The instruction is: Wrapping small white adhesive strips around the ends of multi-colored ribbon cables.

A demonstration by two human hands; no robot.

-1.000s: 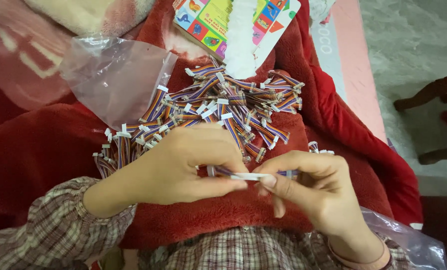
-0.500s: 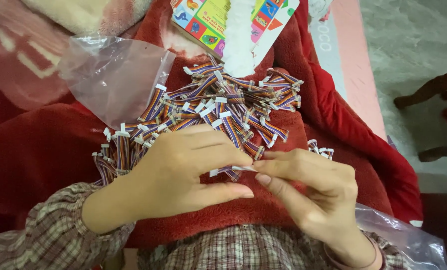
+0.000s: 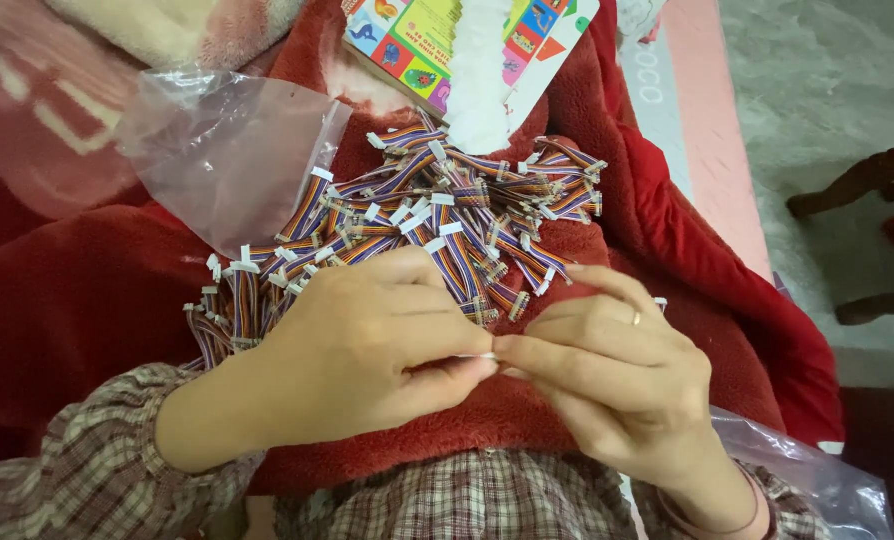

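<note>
left hand (image 3: 367, 350) and right hand (image 3: 607, 385) fingertips pinching one small white connector (image 3: 489, 356) between them, cable heap (image 3: 437, 225) just behind on red blanket (image 3: 77, 300), clear bag (image 3: 227, 160) upper left (another at lower right (image 3: 817, 480)), colourful booklet (image 3: 417, 40) beyond, blanket edge dropping off right

Looks like a home, w/ piecework done on the lap: red fleece blanket (image 3: 87, 290) as work surface, pink mat (image 3: 712, 130) on a grey floor (image 3: 827, 90), kids' picture book (image 3: 417, 45), wooden furniture legs (image 3: 857, 190) nearby.

Plaid brown-white sleeves (image 3: 87, 470); thin ring (image 3: 636, 318) on right hand (image 3: 617, 385).
</note>
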